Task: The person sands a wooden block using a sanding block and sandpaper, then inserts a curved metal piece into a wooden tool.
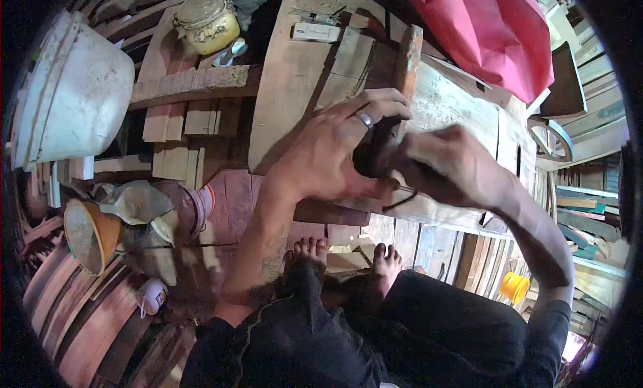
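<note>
My left hand (pixel 328 147), with a ring on one finger, is closed around the lower part of a wooden-handled tool (pixel 408 56). The handle points away from me over the workbench; its dark near end is mostly hidden between my hands. Close beside it, my right hand (pixel 449 164) is curled into a fist and slightly blurred. A thin, dark curved strip (pixel 403 200) sticks out below, between my left thumb and the right fist. What the right fingers grip is hidden.
Boards and a small white box (pixel 315 32) lie on the wooden bench (pixel 284 87). Pink fabric (pixel 492 33) drapes at its far right. To the left are a glass jar (pixel 209 23), a white bucket (pixel 87 93) and an orange-rimmed container (pixel 90 237). A yellow container (pixel 514 287) stands lower right.
</note>
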Tool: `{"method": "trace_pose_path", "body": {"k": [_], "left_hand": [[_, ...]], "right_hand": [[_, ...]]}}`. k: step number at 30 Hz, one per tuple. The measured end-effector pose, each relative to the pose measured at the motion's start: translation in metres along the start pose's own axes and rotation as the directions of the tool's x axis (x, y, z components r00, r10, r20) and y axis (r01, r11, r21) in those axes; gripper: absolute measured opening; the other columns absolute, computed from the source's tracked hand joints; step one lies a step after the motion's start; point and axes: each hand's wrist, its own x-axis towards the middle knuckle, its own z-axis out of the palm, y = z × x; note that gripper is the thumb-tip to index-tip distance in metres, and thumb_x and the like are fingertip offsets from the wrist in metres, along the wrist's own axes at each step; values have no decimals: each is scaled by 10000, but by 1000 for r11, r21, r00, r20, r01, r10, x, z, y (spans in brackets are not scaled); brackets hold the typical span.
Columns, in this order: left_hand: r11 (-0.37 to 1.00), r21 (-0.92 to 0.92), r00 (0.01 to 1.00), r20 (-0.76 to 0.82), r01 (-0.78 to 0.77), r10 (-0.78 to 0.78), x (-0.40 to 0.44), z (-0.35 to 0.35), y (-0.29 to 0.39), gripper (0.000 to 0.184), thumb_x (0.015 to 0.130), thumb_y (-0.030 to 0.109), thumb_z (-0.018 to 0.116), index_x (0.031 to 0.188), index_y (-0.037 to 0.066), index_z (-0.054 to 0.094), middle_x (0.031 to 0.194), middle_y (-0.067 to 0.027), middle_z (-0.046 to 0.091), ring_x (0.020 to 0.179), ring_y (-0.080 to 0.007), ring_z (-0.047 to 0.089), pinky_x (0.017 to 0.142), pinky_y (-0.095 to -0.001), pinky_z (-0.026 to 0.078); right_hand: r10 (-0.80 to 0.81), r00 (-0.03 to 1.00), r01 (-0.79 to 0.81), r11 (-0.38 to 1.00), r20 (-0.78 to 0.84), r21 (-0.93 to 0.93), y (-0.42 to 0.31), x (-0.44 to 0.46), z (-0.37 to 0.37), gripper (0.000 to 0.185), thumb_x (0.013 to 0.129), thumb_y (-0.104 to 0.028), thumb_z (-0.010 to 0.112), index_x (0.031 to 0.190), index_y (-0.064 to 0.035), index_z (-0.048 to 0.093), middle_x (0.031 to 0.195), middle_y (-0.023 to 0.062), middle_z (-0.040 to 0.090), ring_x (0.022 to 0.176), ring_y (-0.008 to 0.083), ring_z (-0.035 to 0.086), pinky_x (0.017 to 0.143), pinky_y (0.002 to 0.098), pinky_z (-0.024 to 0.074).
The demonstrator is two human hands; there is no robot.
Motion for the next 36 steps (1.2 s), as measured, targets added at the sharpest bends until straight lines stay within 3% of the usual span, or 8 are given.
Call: {"method": "trace_pose_path", "body": {"k": [2, 7, 11, 15, 18, 19, 24, 36], "left_hand": [[999, 23, 999, 26, 24, -24, -1, -1, 3, 913, 645, 338, 945, 1428, 156, 511, 1473, -102, 550, 1310, -367, 586, 1129, -464, 475], [999, -30, 999, 18, 41, -40, -1, 0, 3, 993, 551, 227, 989, 1419, 107, 521, 1476, -132, 542, 1362, -355, 548, 1161, -443, 433], [993, -8, 992, 50, 114, -114, -2, 0, 6, 956, 600, 301, 979, 1420, 116, 524, 1468, -131, 547, 1362, -357, 546, 1159, -456, 432], [999, -18, 999, 20, 37, -37, -2, -2, 0, 968, 599, 311, 973, 1431, 116, 519, 1476, -131, 540, 1380, -356, 531, 1172, -448, 421], [999, -10, 999, 42, 35, -35, -1, -2, 3, 976, 591, 294, 972, 1433, 111, 514, 1480, -130, 536, 1389, -353, 524, 1178, -443, 414], [998, 17, 998, 32, 57, -58, -1, -3, 3, 981, 587, 290, 972, 1434, 108, 513, 1480, -131, 535, 1392, -350, 522, 1181, -441, 411], [999, -15, 998, 38, 50, -49, -4, 0, -1, 999, 572, 285, 980, 1434, 95, 513, 1494, -137, 525, 1397, -348, 519, 1180, -439, 414], [992, 54, 993, 24, 110, -112, -4, -3, 9, 1016, 558, 266, 970, 1453, 138, 508, 1512, -111, 517, 1371, -360, 539, 1167, -453, 434]], "right_hand": [[163, 982, -172, 980, -95, -95, 5, 3, -9, 191, 888, -90, 728, 1018, -56, 592, 784, 189, 650, 702, 407, 683, 622, 480, 548], [23, 1000, -23, 999, 13, -42, -2, -3, 0, 129, 932, -97, 695, 1024, -62, 611, 806, 188, 684, 701, 396, 700, 607, 469, 550], [187, 979, -194, 976, -83, -93, 4, -2, -5, 152, 909, -81, 706, 1034, -73, 620, 806, 182, 679, 710, 385, 698, 619, 460, 556], [4, 1000, -4, 1000, 2, 16, -11, -5, 3, 198, 911, -97, 718, 1095, -83, 645, 778, 187, 664, 690, 401, 689, 636, 480, 558], [103, 993, -106, 993, -52, -53, 0, -7, -2, 182, 908, -78, 714, 1070, -60, 633, 769, 175, 658, 708, 390, 696, 645, 481, 557], [107, 986, -122, 985, -129, -119, 0, -4, -3, 114, 903, 6, 710, 1004, -15, 659, 731, 121, 645, 605, 285, 670, 550, 388, 506], [-62, 992, 50, 994, -114, -101, -6, -3, -4, 84, 939, 1, 693, 1013, 2, 654, 738, 117, 650, 588, 270, 665, 550, 383, 509], [275, 955, -286, 954, -108, -94, -3, 2, -4, 143, 981, -37, 665, 1120, -23, 638, 823, 135, 716, 704, 288, 732, 618, 364, 546]]}}
